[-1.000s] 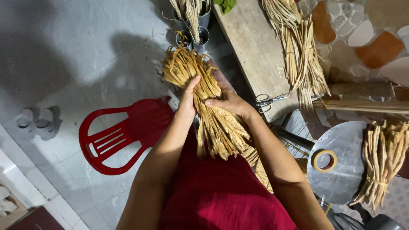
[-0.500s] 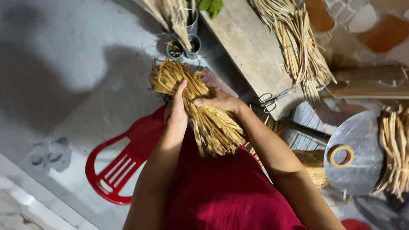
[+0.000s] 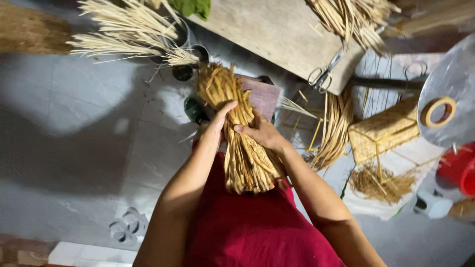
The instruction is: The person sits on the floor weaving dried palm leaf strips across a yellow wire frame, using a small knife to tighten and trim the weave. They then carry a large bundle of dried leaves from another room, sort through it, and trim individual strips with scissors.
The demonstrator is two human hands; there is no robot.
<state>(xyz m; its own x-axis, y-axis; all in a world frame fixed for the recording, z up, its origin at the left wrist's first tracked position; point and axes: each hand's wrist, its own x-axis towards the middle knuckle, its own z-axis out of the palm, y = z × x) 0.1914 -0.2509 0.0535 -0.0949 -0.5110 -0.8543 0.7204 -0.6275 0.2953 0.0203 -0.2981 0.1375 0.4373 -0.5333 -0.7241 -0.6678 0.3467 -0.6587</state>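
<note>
The left hand (image 3: 217,123) and right hand (image 3: 262,132) both clasp a gathered bundle (image 3: 240,133) over the lap, untied, with tape (image 3: 438,112) and scissors (image 3: 324,74) lying untouched nearby

Bundle of dried strips (image 3: 242,143): middle section hidden beneath both hands. Red tub (image 3: 457,168): cut off by right edge.

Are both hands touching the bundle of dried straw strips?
Touching. The head view shows the left hand wrapped on the straw bundle's left side and the right hand pressed on its right, fingers across the strips.
</note>
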